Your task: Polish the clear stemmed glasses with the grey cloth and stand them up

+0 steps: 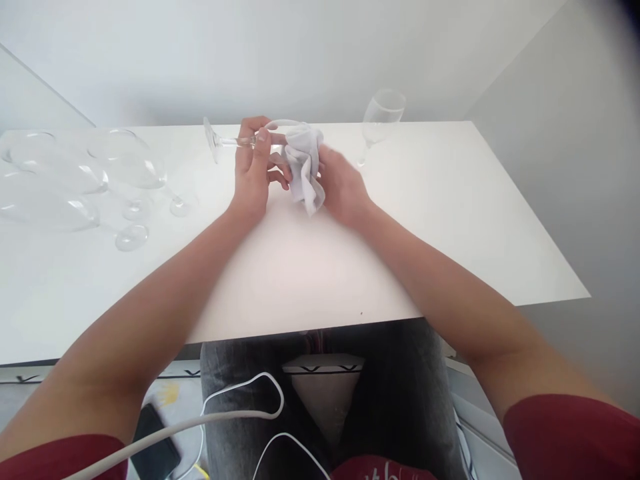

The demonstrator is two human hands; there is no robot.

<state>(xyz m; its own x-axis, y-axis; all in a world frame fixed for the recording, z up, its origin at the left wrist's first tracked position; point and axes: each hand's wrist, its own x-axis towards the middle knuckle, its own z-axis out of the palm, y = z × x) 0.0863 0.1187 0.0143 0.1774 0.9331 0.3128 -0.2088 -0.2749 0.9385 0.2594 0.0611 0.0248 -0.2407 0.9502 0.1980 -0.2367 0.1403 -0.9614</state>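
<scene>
My left hand (pixel 254 167) grips a clear wine glass (pixel 229 141) by its stem and the lower part of the bowl. The glass lies sideways in the air, its foot pointing left and its bowl to the right. A white cloth (pixel 303 167) covers the mouth of the bowl and hangs down in folds. Behind that cloth, my right hand (pixel 344 183) is closed on it at the bowl's open end, with most of its fingers hidden. Another clear wine glass (pixel 383 117) stands upright on the table to the right of my hands.
Several stemmed glasses (pixel 133 160) stand on the left of the white table (pixel 300 280). A white wall (pixel 310 53) rises behind the table. White cables (pixel 225 415) cross in front of my lap, and a dark flat object (pixel 154 445) lies low on the left.
</scene>
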